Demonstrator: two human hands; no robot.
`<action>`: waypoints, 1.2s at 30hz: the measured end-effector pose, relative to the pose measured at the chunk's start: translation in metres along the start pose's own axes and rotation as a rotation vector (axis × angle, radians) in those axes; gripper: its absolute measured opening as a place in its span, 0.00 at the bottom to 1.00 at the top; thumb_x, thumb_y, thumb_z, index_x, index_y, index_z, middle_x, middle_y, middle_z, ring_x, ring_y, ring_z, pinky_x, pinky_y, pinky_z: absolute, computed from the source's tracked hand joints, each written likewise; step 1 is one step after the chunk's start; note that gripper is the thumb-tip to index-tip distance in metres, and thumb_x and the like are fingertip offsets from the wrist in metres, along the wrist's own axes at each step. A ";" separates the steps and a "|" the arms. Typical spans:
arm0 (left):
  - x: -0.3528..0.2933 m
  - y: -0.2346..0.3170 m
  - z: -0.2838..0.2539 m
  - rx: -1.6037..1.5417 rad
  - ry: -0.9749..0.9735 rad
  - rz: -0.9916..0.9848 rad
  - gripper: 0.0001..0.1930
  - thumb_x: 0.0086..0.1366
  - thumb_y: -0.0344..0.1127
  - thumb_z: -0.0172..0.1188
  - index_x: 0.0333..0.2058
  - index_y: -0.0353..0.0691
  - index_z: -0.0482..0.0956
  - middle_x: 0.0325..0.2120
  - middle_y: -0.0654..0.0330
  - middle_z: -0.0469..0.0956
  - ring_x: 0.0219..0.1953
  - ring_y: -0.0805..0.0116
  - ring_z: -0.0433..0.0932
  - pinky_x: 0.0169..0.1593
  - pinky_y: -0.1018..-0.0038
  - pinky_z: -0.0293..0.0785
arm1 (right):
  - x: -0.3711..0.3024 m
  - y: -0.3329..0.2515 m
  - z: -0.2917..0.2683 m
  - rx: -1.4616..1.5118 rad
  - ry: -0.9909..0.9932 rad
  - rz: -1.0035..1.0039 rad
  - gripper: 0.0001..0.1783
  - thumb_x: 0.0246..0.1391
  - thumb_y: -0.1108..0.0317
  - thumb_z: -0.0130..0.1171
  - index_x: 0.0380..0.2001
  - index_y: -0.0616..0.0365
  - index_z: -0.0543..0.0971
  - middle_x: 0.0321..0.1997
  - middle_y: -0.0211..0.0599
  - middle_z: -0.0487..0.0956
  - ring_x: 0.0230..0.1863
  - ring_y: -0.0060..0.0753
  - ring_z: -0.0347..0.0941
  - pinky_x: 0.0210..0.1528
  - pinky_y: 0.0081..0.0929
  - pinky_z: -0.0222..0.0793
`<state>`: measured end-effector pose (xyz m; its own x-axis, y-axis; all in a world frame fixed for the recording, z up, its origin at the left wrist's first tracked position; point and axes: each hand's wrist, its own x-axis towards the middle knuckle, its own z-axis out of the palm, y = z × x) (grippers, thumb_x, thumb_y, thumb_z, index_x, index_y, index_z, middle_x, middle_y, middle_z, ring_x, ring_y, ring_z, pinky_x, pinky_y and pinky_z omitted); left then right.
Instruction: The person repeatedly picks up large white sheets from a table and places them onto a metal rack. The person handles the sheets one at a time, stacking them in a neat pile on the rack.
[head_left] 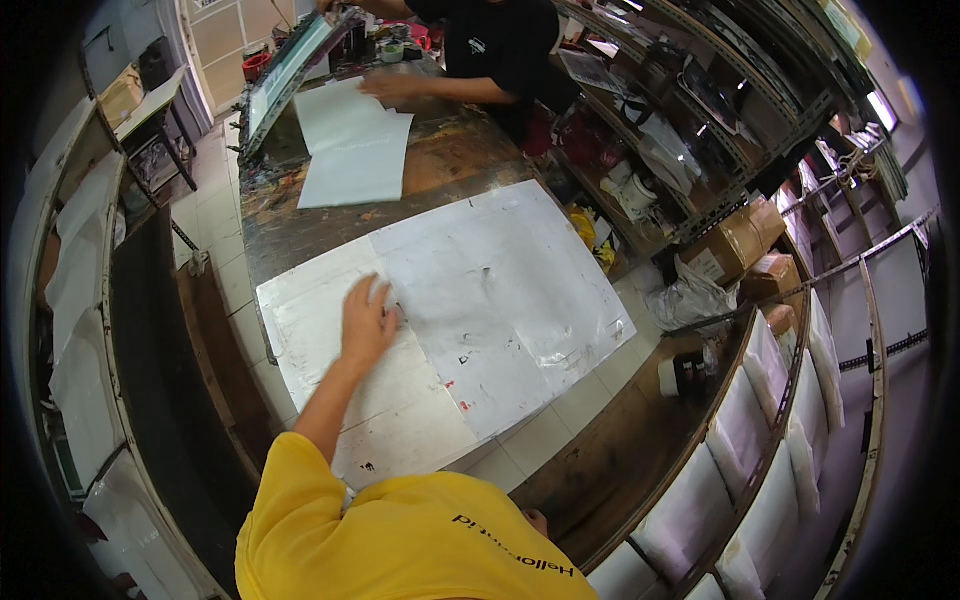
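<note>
My left hand (366,325) is over the white board (480,300) on the near end of the table, its fingers apart and nothing in it. From this view I cannot tell whether it touches the surface. The board has smudges, small dark marks and red specks. Of my right hand (537,522), just a small bit shows beside my yellow shirt, low down; its fingers are hidden. Beyond the board, white sheets (355,165) lie partly overlapped on the paint-stained wooden table (460,170).
Across the table, a co-worker in black has one hand (390,86) over the sheets and the other at a raised, tilted screen frame (295,80). Metal shelving (700,110) and cardboard boxes (735,240) stand at right. Racks with white panels (690,510) curve along both sides.
</note>
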<state>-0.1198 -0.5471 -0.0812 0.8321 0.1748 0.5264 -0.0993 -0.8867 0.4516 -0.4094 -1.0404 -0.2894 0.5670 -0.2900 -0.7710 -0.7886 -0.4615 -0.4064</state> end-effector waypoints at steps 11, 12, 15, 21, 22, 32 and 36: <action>0.121 -0.175 0.016 0.404 -0.272 -0.136 0.29 0.57 0.31 0.59 0.60 0.38 0.67 0.63 0.44 0.62 0.64 0.45 0.61 0.65 0.56 0.61 | -0.033 -0.029 -0.013 -0.043 0.090 -0.063 0.21 0.54 0.57 0.59 0.44 0.62 0.80 0.43 0.49 0.82 0.47 0.47 0.79 0.48 0.40 0.73; 0.130 -0.176 0.023 0.393 -0.257 -0.062 0.27 0.58 0.33 0.60 0.57 0.37 0.70 0.60 0.44 0.66 0.62 0.45 0.64 0.63 0.56 0.63 | -0.028 -0.019 -0.013 -0.049 0.133 -0.081 0.21 0.54 0.58 0.58 0.44 0.63 0.80 0.43 0.49 0.82 0.48 0.48 0.79 0.48 0.40 0.73; 0.151 -0.161 0.044 0.265 -0.449 -0.048 0.19 0.60 0.39 0.60 0.48 0.36 0.79 0.48 0.44 0.76 0.53 0.45 0.74 0.56 0.56 0.70 | -0.022 0.008 -0.010 -0.019 0.194 -0.045 0.21 0.55 0.57 0.58 0.45 0.62 0.79 0.44 0.50 0.82 0.49 0.48 0.78 0.51 0.39 0.72; 0.167 -0.191 0.089 0.474 -0.326 -0.008 0.11 0.67 0.30 0.48 0.41 0.32 0.78 0.40 0.46 0.77 0.42 0.45 0.77 0.47 0.56 0.74 | -0.026 -0.016 -0.001 0.212 0.218 0.004 0.24 0.55 0.56 0.56 0.46 0.67 0.77 0.42 0.52 0.82 0.45 0.48 0.79 0.50 0.40 0.72; 0.164 -0.209 0.094 0.443 -0.207 0.155 0.12 0.67 0.30 0.46 0.41 0.31 0.77 0.39 0.45 0.78 0.42 0.44 0.77 0.47 0.56 0.75 | -0.026 -0.026 -0.004 0.335 0.180 0.008 0.23 0.54 0.58 0.56 0.46 0.67 0.78 0.39 0.49 0.83 0.39 0.45 0.81 0.44 0.40 0.74; 0.145 0.017 0.160 -0.128 -0.424 0.400 0.08 0.67 0.31 0.50 0.34 0.30 0.74 0.29 0.43 0.78 0.33 0.43 0.77 0.37 0.56 0.72 | -0.117 -0.235 -0.077 0.656 0.082 -0.584 0.23 0.61 0.55 0.58 0.53 0.60 0.73 0.41 0.37 0.77 0.36 0.26 0.76 0.38 0.28 0.74; 0.074 0.184 0.150 -0.605 -0.810 0.289 0.06 0.64 0.26 0.52 0.39 0.31 0.72 0.20 0.54 0.75 0.20 0.67 0.74 0.25 0.71 0.71 | -0.156 -0.294 -0.091 0.438 0.097 -0.876 0.26 0.60 0.54 0.58 0.56 0.55 0.71 0.42 0.42 0.77 0.42 0.36 0.77 0.45 0.33 0.72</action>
<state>0.0052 -0.7613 -0.0674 0.8273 -0.5457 0.1333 -0.4227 -0.4484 0.7876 -0.2450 -0.9357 -0.0053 0.9947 -0.0707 -0.0747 -0.0875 -0.2000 -0.9759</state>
